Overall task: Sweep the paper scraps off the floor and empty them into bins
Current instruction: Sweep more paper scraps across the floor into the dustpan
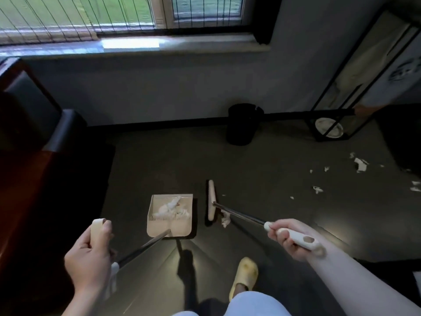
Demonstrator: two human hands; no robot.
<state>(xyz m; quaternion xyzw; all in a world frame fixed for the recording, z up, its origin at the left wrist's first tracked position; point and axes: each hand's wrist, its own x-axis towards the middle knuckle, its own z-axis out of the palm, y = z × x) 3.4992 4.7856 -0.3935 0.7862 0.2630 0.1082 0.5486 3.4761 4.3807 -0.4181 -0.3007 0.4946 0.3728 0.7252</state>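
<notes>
My left hand grips the dustpan handle, my right hand the broom handle. One scrap lies just right of the broom head, dustpan to its left; more scraps far right.

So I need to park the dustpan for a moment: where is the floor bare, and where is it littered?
Bare floor lies between the dustpan and the black bin, and along the wall left of the bin. Also near the yellow slipper. Crowded: paper scraps scatter at right, and one scrap lies beside the broom head.
</notes>
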